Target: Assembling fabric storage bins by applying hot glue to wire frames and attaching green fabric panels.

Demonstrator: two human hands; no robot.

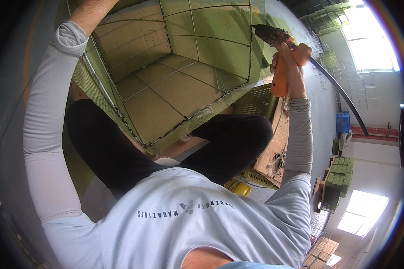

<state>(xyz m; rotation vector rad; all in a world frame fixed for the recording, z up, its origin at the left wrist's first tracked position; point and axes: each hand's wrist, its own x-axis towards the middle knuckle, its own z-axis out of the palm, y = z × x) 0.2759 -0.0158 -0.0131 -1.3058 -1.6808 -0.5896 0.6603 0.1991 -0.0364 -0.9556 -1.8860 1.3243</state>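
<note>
A large open box of wire grid lined with green mesh cloth [226, 42] leans over my legs, its bottom and one wall covered in brown sheet. Dark fastenings run along its near rim. In my right hand [293, 65] is an orange-handled pneumatic hog ring gun [279, 78], fingers wrapped round the grip. Its black nose points left at the box's upper right edge; whether it touches cannot be made out. A black hose trails from it to the right. My left hand [93, 14] is at the box's far left edge; its fingers are outside the picture.
Beside my right knee are a green perforated crate [255, 101] and a worn wooden board [274, 150]. A yellow container [238, 187] lies below them. Farther right are a blue bin [342, 122], stacked green boxes [339, 179] and wire racks.
</note>
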